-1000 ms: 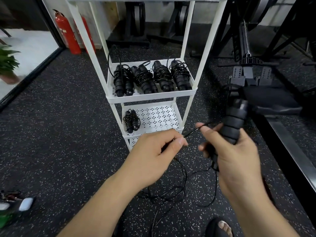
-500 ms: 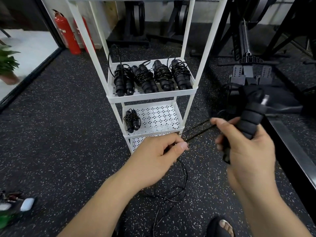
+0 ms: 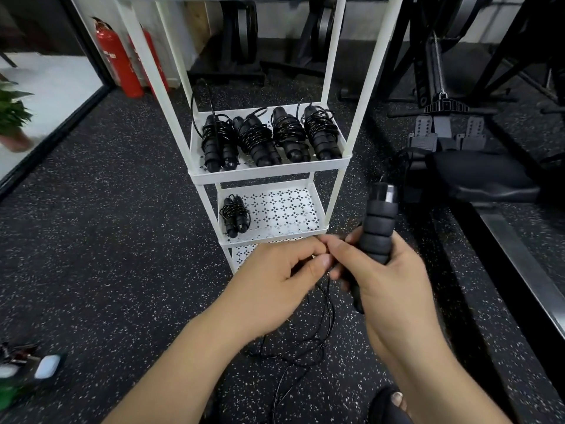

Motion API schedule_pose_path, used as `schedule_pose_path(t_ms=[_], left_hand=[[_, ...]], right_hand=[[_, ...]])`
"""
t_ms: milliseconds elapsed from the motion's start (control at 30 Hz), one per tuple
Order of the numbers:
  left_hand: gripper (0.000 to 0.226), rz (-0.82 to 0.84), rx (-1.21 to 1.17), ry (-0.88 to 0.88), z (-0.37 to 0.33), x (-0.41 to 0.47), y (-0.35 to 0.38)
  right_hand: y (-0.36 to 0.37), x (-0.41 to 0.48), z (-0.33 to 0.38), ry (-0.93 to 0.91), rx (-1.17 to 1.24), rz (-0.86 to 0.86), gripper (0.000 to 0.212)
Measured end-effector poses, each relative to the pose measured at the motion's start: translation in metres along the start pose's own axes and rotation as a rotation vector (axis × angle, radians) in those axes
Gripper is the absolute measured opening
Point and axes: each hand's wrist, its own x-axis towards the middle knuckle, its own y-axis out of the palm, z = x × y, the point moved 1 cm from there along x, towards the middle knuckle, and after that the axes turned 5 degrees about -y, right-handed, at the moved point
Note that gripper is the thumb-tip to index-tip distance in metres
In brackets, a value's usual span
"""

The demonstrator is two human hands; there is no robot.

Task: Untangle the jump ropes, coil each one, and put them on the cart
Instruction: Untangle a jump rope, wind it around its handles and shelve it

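Floor [image 3: 107, 240]: black speckled rubber, bearing white cart [image 3: 362, 87], red extinguisher [image 3: 117, 59] at wall and slack cord [image 3: 331, 313]; left hand [image 3: 275, 280] pinches cord, right hand [image 3: 391, 283] grips foam handle [image 3: 377, 228].

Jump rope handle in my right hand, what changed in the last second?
The right hand swung the handle out right, stretching the cord, then back to the left hand, which pinched the cord throughout. Coiled ropes on the cart stayed put.
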Motion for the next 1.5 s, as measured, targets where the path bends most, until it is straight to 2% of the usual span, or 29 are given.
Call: schedule_pose_path(t_ms=[300, 400, 567, 700, 767, 933, 1167, 1233, 1367, 1500], left_hand=[[0.018, -0.023, 0.011, -0.036, 0.003, 0.000, -0.008], [0.017, -0.063, -0.014, -0.026, 0.001, 0.000, -0.011], [0.017, -0.106, -0.073, 0.035, -0.007, -0.001, -0.009], [0.021, -0.092, -0.059, 0.059, -0.005, -0.001, -0.006], [0.020, -0.076, -0.057, 0.044, -0.002, 0.000, -0.005], [0.018, -0.039, -0.029, -0.010, -0.001, -0.001, -0.006], [0.015, -0.050, -0.018, -0.058, 0.000, -0.001, -0.013], [0.016, -0.056, -0.020, -0.053, -0.002, -0.001, -0.013], [0.016, -0.064, -0.044, -0.027, -0.006, -0.002, -0.010], [0.018, -0.085, -0.044, 0.010, -0.005, -0.001, -0.008]], right_hand=[[-0.034, 0.020, 0.027, -0.114, 0.178, -0.254, 0.032], [-0.033, 0.018, 0.029, -0.095, 0.179, -0.220, 0.032], [-0.009, 0.005, 0.021, -0.030, 0.126, -0.047, 0.031], [0.000, -0.003, 0.010, -0.037, -0.007, 0.021, 0.023], [0.000, -0.003, 0.009, -0.046, -0.031, 0.008, 0.021], [-0.009, 0.006, 0.019, -0.059, 0.120, -0.118, 0.032], [-0.041, 0.022, 0.030, -0.106, 0.253, -0.256, 0.027], [-0.039, 0.021, 0.030, -0.079, 0.262, -0.232, 0.029], [-0.022, 0.014, 0.025, 0.010, 0.195, -0.106, 0.053], [-0.005, 0.002, 0.013, 0.103, 0.067, 0.017, 0.039]])
